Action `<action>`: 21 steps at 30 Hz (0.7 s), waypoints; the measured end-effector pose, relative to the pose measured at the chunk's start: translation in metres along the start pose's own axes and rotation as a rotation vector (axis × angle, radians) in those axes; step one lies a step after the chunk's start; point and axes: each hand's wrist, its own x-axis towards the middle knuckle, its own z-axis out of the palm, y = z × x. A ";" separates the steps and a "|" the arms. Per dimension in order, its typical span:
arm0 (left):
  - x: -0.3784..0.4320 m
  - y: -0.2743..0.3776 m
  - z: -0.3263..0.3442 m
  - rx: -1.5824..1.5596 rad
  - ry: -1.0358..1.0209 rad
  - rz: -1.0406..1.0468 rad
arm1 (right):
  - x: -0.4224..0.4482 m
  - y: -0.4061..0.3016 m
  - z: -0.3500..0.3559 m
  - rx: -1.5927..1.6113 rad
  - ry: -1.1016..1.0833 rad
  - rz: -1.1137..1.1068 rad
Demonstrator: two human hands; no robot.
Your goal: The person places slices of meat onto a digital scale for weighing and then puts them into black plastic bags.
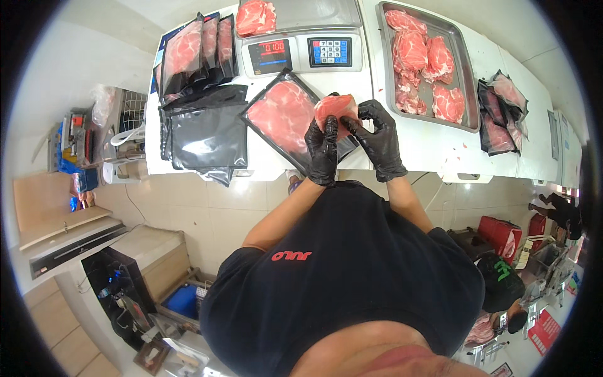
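Observation:
Both my hands wear black gloves. Between them they hold a folded piece of raw, marbled meat point(335, 109) above the white worktop. My left hand point(322, 150) grips it from the left and below, with the thumb on its front. The fingertips of my right hand point(378, 139) press on its right side. Beneath and to the left lies a black-edged clear pouch point(282, 115) with flat meat slices in it. Beyond my hands stands a digital scale point(301, 53) with a lit display; a portion of sliced meat point(256, 19) rests on its steel pan.
Filled meat pouches point(183, 49) stand at the back left, behind a stack of black pouches point(207, 136). A steel tray point(466, 89) of meat portions lies to the right, with more filled pouches point(501, 115) beyond it. Other people point(504, 287) are at the lower right.

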 end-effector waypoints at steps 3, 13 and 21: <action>0.002 -0.003 0.002 0.016 0.008 -0.021 | -0.001 0.001 -0.007 0.158 -0.059 0.230; 0.019 0.009 -0.006 -0.817 -0.087 -0.620 | 0.003 -0.016 -0.029 0.298 -0.162 0.349; 0.032 -0.002 -0.025 -0.729 0.143 -0.486 | -0.009 -0.012 -0.060 0.662 0.213 0.219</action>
